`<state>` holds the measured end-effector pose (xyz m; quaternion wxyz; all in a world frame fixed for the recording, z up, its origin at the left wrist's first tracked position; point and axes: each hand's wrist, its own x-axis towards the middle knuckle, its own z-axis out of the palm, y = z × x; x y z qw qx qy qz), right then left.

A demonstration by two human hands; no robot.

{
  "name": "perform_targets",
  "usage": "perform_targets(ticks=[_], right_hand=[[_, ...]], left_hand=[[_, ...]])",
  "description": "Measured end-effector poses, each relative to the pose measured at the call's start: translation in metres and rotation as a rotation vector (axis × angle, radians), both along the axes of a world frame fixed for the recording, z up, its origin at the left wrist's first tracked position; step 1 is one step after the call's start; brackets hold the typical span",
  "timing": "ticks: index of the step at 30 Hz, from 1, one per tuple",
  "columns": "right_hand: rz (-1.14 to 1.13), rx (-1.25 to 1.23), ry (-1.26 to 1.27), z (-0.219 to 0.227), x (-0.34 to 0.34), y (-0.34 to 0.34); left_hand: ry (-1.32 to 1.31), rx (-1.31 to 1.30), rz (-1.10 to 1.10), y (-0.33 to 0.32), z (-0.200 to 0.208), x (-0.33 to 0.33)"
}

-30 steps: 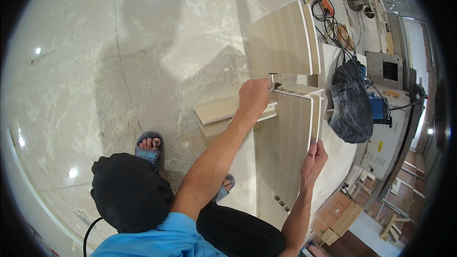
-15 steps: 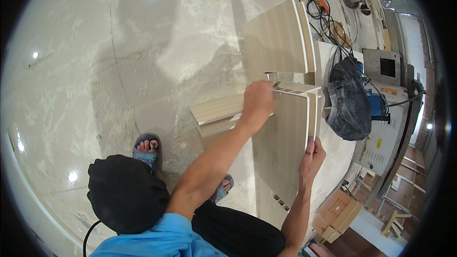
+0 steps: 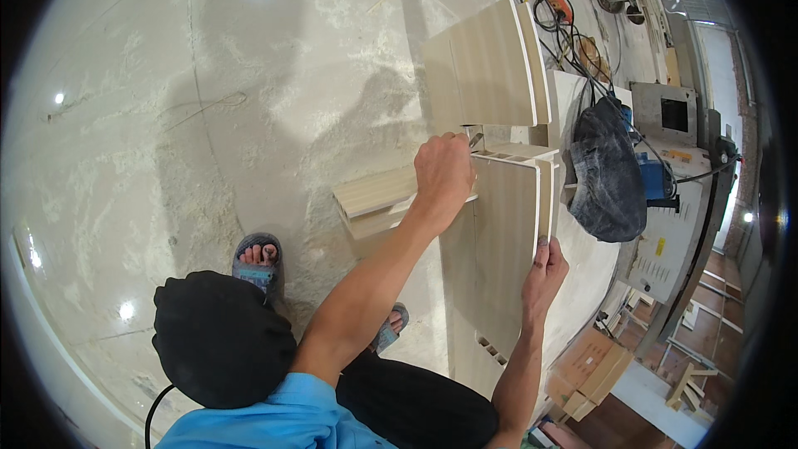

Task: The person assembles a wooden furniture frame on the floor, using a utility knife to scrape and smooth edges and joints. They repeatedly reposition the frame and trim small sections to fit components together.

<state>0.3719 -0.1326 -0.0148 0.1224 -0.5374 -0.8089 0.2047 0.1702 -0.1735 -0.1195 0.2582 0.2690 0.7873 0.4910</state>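
Observation:
My left hand is closed around a tool with a thin metal blade, whose handle is hidden in the fist. It is at the far end of a pale hollow panel, where open rectangular cells show. My right hand grips the white right edge of this panel, fingertips on the rim. A second panel lies just under it. Beyond a narrow gap is another stack of pale panels. Left of the blade, a shorter ribbed panel piece lies on the floor, partly behind my left hand.
A dusty black bag on a blue power tool is right of the panels. Black cables tangle behind it. A grey metal machine and a cardboard box stand at the right. My slippered foot rests on the dusty floor.
My left hand has shifted slightly left and away from the panel's end, with the blade now showing past the fist. My right hand stays on the panel's edge.

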Motion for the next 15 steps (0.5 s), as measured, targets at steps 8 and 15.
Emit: perform_targets(ticks=[8, 15], right_hand=[[-0.023, -0.022, 0.007, -0.002, -0.001, 0.002], [0.156, 0.031, 0.106, -0.003, -0.001, 0.002]], left_hand=[[-0.037, 0.217, 0.096, 0.012, 0.008, 0.020], [-0.201, 0.529, -0.028, -0.022, 0.145, 0.017]])
